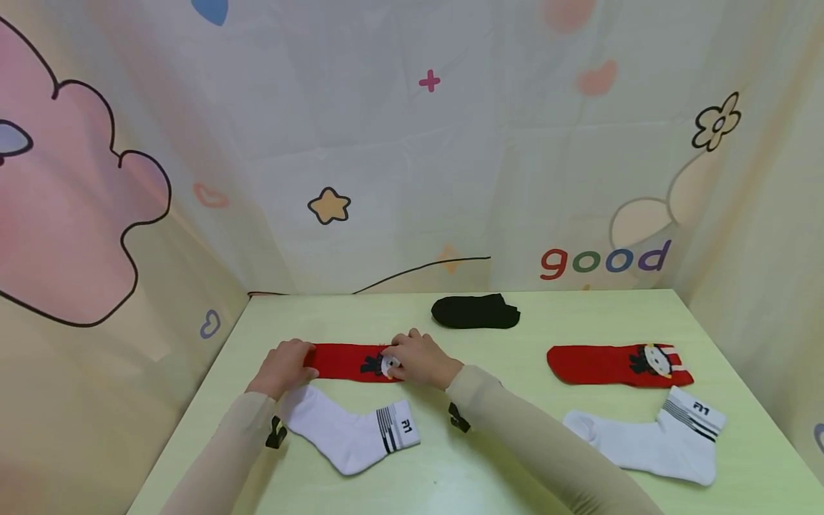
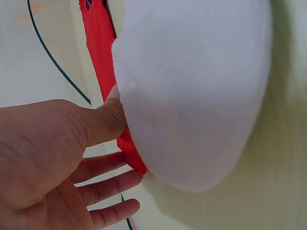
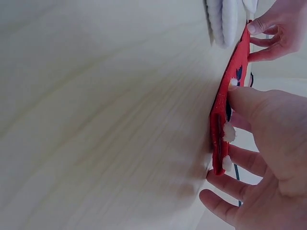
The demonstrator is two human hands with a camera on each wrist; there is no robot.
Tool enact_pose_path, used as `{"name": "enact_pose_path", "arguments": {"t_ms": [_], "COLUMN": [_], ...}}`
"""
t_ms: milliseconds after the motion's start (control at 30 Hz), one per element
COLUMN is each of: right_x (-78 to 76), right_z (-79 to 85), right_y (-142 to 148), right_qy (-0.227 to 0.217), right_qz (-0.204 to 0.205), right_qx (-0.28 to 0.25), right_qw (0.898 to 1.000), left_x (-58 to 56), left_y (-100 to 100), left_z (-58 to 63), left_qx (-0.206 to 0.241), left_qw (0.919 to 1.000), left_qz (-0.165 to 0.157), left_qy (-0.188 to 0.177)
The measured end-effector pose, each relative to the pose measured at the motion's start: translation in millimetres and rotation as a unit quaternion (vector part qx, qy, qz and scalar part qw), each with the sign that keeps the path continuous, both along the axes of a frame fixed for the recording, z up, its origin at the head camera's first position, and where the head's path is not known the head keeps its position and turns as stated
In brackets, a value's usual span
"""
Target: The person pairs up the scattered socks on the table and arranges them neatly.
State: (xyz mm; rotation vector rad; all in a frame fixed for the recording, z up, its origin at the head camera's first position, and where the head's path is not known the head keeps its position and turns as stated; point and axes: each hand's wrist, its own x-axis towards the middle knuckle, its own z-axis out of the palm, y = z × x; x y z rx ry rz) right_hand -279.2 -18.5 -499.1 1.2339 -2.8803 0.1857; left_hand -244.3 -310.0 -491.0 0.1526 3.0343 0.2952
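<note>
A red sock [image 1: 341,361] with a dark-and-white cartoon figure lies stretched sideways on the table. At its left end my left hand [image 1: 285,367] holds it, thumb along the near edge and fingers by the far edge. My right hand [image 1: 421,360] holds the figured cuff end, its thumb on the fabric in the right wrist view; the cuff opening [image 3: 218,143] shows there. Just nearer lies a white sock [image 1: 347,433] with dark stripes at its cuff, close to the left wrist. Its white fabric [image 2: 192,105] covers part of the red sock in the left wrist view.
A black low-cut sock [image 1: 475,312] lies at the back of the table. On the right are another red sock [image 1: 599,365] and, nearer, another white sock [image 1: 669,447], partly behind the right sleeve. A printed curtain [image 1: 399,143] rises behind the pale table [image 1: 515,443].
</note>
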Motion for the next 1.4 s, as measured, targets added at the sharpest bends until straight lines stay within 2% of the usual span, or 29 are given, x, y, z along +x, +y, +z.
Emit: {"name": "enact_pose_path", "arguments": {"t_ms": [267,467,800,900,1133,1400], "right_x": [-2.9,-4.6,-6.7,-6.4,-3.7,0.7], "right_z": [-2.9,-3.1,-3.9,-2.4,2.7,5.4], "right_y": [-3.2,-6.0,-7.8,-6.5,-3.1,-1.9], "right_qy": [0.004,-0.006,-0.013,-0.013,-0.020,-0.036], "right_qz": [0.000,-0.001,0.021,0.025,0.039,0.033], "right_qx": [0.005,0.003,-0.020,-0.025,-0.051,-0.048], "right_qw": [1.000,1.000,1.000,0.999,0.998,0.998], "left_x": [-1.5,-8.5,-11.1,-10.9,-12.1,-11.4], "left_y": [-2.6,-7.3,-9.9,-10.1,-13.9,-21.4], "left_z": [3.9,5.5,7.9,8.8,6.4,0.7], "left_qx": [0.024,0.045,0.067,0.068,0.070,0.085], "left_qw": [0.9997,0.9989,0.9976,0.9975,0.9974,0.9944], "left_qz": [0.003,-0.001,-0.010,-0.018,-0.015,-0.029], "left_qy": [-0.011,-0.013,-0.013,-0.007,0.012,0.056]}}
